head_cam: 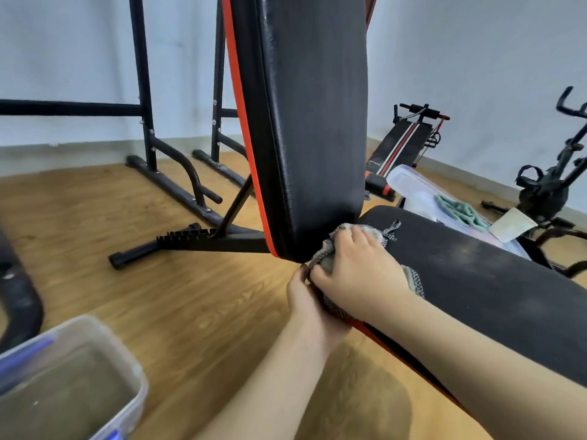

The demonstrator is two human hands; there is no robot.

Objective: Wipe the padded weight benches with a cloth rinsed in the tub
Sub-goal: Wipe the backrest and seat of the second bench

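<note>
A black padded weight bench with red trim fills the middle: its backrest [311,122] stands steeply raised and its seat pad [476,281] runs off to the lower right. A grey checked cloth [416,282] lies bunched where seat and backrest meet. My right hand [355,271] lies on top of the cloth with its fingers curled round it, pressing it to the seat's front end. My left hand [305,303] reaches in from below and grips the cloth's lower edge at the seat's side. A clear plastic tub [104,344] of murky water stands at the lower left.
A black power rack [146,122] stands behind on the wooden floor. A sit-up bench [400,147] leans at the back right near an exercise bike [546,185]. A clear bin [413,188] holding a teal cloth [460,211] sits behind the seat.
</note>
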